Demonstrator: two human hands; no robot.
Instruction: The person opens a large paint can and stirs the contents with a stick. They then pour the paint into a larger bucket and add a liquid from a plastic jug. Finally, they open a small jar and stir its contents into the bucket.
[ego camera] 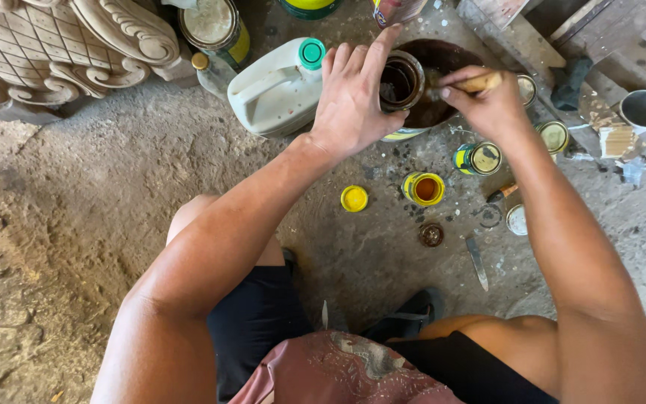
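My left hand (353, 97) grips a small round tin (400, 81) of dark brown liquid, tilted over a larger dark bowl (443, 63) on the ground. My right hand (487, 101) holds a paintbrush by its pale wooden handle (480, 82); the bristles reach toward the tin's mouth. Both hands meet over the bowl, just right of a white plastic jug (274, 90) with a green cap.
On the concrete floor lie a small open yellow tin (424, 188), a yellow lid (354, 198), a brown lid (431, 235), other small cans (476, 158), and a knife (477, 262). Carved wood (61, 45) stands far left. A grey cup (643, 109) sits far right.
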